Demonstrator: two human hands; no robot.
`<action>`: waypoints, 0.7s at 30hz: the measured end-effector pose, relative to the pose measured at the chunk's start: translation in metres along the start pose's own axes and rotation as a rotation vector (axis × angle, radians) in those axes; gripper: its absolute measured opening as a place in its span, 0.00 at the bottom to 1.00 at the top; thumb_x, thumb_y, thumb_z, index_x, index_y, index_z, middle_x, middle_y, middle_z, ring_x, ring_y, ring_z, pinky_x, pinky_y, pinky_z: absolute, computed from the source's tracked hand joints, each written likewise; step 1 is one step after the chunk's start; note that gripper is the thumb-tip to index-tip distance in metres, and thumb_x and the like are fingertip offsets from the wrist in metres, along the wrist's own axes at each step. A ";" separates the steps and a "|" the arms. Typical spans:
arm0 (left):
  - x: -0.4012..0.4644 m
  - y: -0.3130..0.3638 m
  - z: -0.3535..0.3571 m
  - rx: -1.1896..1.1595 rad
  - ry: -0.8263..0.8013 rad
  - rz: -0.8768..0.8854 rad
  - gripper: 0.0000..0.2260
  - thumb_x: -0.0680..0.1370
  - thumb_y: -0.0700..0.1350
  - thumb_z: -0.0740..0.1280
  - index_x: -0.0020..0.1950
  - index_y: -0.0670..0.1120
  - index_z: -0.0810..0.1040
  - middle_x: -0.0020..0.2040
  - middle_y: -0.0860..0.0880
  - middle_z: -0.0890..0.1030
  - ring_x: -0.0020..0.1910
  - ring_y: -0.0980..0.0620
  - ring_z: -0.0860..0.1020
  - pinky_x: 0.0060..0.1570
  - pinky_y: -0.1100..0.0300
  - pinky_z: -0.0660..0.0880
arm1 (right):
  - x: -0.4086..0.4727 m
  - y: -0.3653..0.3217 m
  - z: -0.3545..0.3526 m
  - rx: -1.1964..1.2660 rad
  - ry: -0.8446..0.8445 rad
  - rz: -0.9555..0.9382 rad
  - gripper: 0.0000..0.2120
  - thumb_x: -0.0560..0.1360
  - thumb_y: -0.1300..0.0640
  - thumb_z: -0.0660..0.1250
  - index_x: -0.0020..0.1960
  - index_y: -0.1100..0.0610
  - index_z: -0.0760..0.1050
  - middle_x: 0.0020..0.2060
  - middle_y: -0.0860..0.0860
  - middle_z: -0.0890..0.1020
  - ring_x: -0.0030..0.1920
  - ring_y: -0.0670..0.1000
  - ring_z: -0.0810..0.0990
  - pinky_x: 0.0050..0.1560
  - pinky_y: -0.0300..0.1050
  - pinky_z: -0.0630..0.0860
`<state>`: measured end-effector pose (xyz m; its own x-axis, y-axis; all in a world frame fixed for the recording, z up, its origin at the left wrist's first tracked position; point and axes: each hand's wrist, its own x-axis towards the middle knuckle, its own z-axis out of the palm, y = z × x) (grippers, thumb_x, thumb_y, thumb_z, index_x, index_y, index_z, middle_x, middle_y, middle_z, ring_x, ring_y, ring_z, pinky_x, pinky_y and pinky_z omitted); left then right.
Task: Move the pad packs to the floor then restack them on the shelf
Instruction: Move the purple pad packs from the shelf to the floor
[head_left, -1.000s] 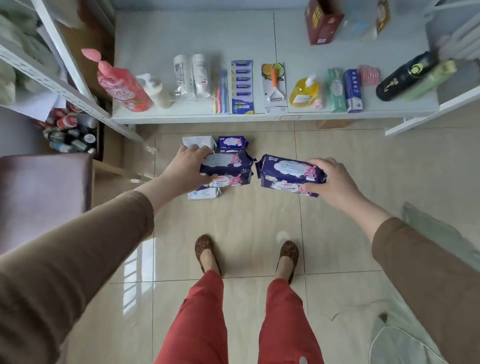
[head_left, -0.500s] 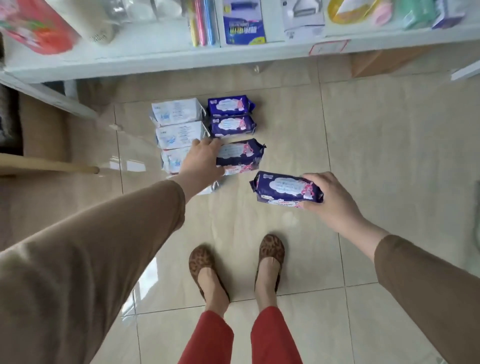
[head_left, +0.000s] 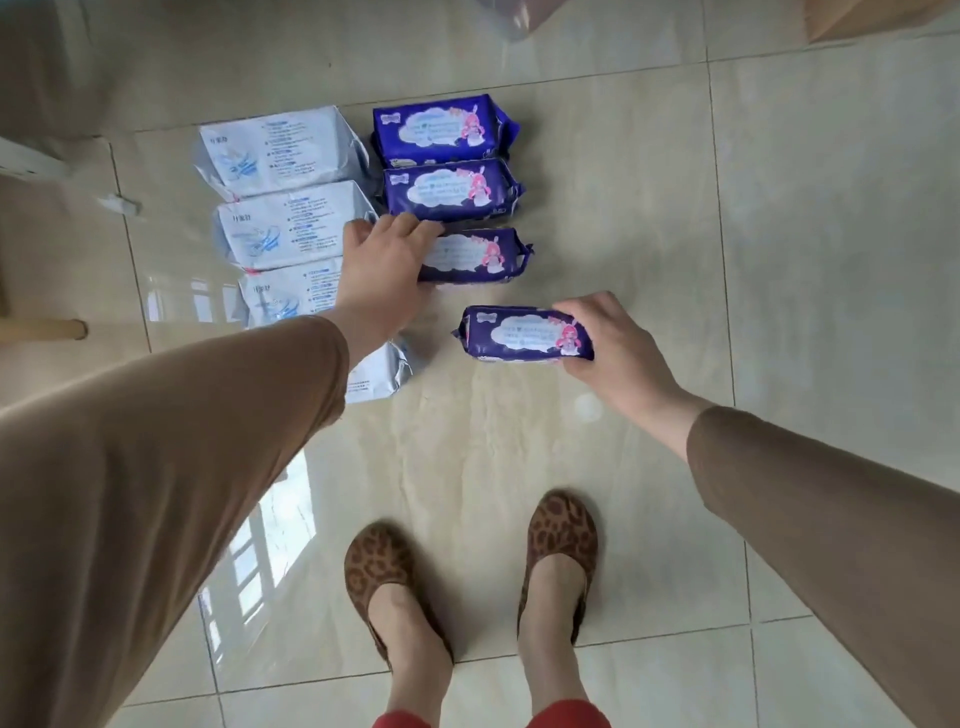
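The left hand (head_left: 382, 270) rests its grip over the near end of the 3rd purple pack (head_left: 480, 255), fingers curled over its top edge, setting it down in line below 2 purple packs (head_left: 441, 130) already lying on the floor at upper centre of the frame. The right hand (head_left: 610, 348) has its grip pinching the right end of a 4th purple pack (head_left: 522, 335), thumb under and fingers over; whether that pack touches the floor cannot be told.

To do this step well, I judge the left hand should let go only once its pack lies flat and square against the one above it, and the right hand should then lay its pack just below, keeping the column straight so restacking goes easily.

Left of the purple column runs a column of white packs (head_left: 283, 153), at least 3, partly hidden by the brown sleeve (head_left: 182, 441). The floor (head_left: 779, 260) is glossy beige tile with window reflections at lower left. Leopard-print shoes (head_left: 382, 571) stand at lower centre.
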<state>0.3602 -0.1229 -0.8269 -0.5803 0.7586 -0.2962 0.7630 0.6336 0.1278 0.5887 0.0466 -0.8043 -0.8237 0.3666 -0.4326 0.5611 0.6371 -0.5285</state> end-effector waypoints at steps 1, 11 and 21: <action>0.002 -0.002 0.002 -0.006 0.008 -0.004 0.27 0.72 0.47 0.72 0.70 0.52 0.69 0.60 0.48 0.76 0.60 0.45 0.72 0.60 0.47 0.61 | 0.005 0.000 0.004 -0.016 -0.008 -0.017 0.28 0.69 0.63 0.69 0.67 0.51 0.72 0.59 0.49 0.72 0.53 0.51 0.77 0.48 0.45 0.74; -0.004 -0.022 -0.002 -0.037 0.010 0.043 0.26 0.75 0.52 0.70 0.71 0.48 0.68 0.62 0.46 0.77 0.61 0.43 0.75 0.65 0.48 0.61 | 0.033 -0.013 0.025 -0.036 0.005 -0.081 0.28 0.69 0.66 0.68 0.68 0.53 0.71 0.60 0.51 0.72 0.56 0.53 0.76 0.48 0.47 0.76; -0.004 -0.023 -0.002 -0.027 0.022 -0.012 0.24 0.77 0.50 0.68 0.72 0.50 0.69 0.64 0.47 0.77 0.62 0.44 0.74 0.64 0.47 0.61 | 0.050 -0.034 0.043 -0.002 0.059 -0.151 0.27 0.71 0.69 0.67 0.68 0.55 0.70 0.63 0.52 0.71 0.55 0.53 0.77 0.47 0.46 0.76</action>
<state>0.3449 -0.1402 -0.8262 -0.5955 0.7540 -0.2773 0.7482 0.6463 0.1503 0.5322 0.0142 -0.8390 -0.9021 0.3060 -0.3043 0.4304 0.6891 -0.5830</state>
